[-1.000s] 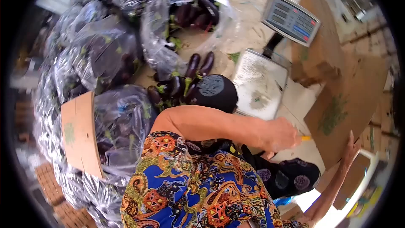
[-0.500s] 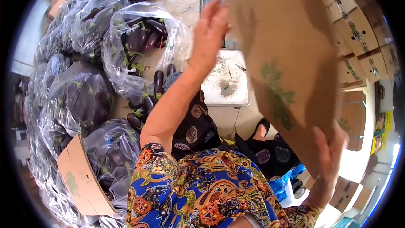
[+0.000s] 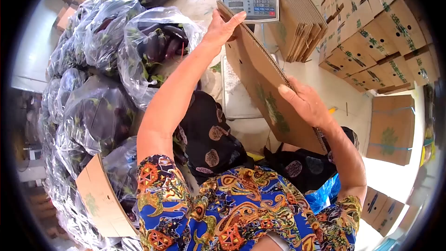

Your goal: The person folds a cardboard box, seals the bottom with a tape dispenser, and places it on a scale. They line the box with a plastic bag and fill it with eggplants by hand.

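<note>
A flattened cardboard box [image 3: 260, 81] with a green print is held on a slant in front of my body. My left hand [image 3: 221, 29] grips its upper end, thumb over the edge. On the long right edge lies my right hand [image 3: 304, 101], its fingers partly hidden behind the board. Beneath the cardboard is the metal platform of a scale [image 3: 237, 95], partly covered. The scale's display and keypad [image 3: 250, 3] show just beyond my left hand.
Clear plastic bags of eggplants [image 3: 97, 107] crowd the left side, one open with eggplants [image 3: 162, 44] showing. Flat cardboard sheets [image 3: 297, 23] stand beyond the scale. Stacked cartons [image 3: 376, 32] fill the upper right. Another cardboard piece [image 3: 103, 200] leans at lower left.
The cardboard has swung down and left, turned more edge-on, uncovering the scale's keypad and the standing sheets. My left hand now grips its upper end; my right hand has moved up and left along the edge.
</note>
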The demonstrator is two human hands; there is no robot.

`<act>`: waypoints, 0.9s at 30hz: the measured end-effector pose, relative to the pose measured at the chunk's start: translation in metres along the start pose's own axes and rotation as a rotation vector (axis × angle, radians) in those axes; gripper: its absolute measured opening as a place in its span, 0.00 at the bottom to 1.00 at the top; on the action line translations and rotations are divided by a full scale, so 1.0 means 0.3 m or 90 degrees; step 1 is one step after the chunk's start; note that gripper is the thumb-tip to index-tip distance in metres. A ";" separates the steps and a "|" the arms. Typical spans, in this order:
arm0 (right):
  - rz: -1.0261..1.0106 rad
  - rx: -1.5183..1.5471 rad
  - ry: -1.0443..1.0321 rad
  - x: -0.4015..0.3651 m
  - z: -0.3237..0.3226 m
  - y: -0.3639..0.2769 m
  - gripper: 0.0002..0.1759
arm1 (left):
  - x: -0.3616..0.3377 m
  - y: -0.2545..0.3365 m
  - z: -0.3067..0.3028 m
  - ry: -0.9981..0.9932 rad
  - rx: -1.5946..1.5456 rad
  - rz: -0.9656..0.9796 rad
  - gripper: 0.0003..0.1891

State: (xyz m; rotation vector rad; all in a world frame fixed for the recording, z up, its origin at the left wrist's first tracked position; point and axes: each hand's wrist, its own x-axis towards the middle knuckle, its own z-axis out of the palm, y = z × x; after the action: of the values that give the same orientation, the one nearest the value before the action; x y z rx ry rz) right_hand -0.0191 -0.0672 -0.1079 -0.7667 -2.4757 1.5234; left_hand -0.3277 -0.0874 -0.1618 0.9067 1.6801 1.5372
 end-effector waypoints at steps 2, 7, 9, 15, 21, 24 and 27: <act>0.040 0.147 0.027 0.000 0.006 0.039 0.33 | -0.010 0.030 -0.003 -0.028 -0.013 -0.014 0.52; 0.181 0.186 -0.014 -0.019 -0.061 0.041 0.35 | -0.054 0.060 -0.014 -0.046 -0.014 -0.011 0.51; 0.169 0.159 -0.057 -0.011 -0.081 0.042 0.35 | -0.062 0.061 -0.022 -0.041 -0.042 -0.019 0.48; -0.028 -0.191 0.075 0.053 -0.130 0.128 0.26 | -0.057 0.060 -0.096 0.051 0.129 0.032 0.25; 0.149 -0.174 0.213 0.095 -0.261 0.190 0.24 | -0.196 0.185 -0.090 -0.040 0.604 0.130 0.30; 0.090 -0.273 0.370 0.154 -0.190 0.225 0.25 | -0.202 0.107 -0.077 -0.077 0.613 0.187 0.31; -0.126 -0.272 0.565 0.211 -0.077 0.183 0.27 | -0.212 0.123 -0.038 -0.115 0.757 0.190 0.33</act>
State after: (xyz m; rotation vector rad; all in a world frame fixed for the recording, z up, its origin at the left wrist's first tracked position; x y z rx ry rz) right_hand -0.0460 0.0017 -0.1537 -0.9448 -2.0679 0.4038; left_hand -0.3018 -0.1451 -0.1224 1.8604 2.3593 0.4213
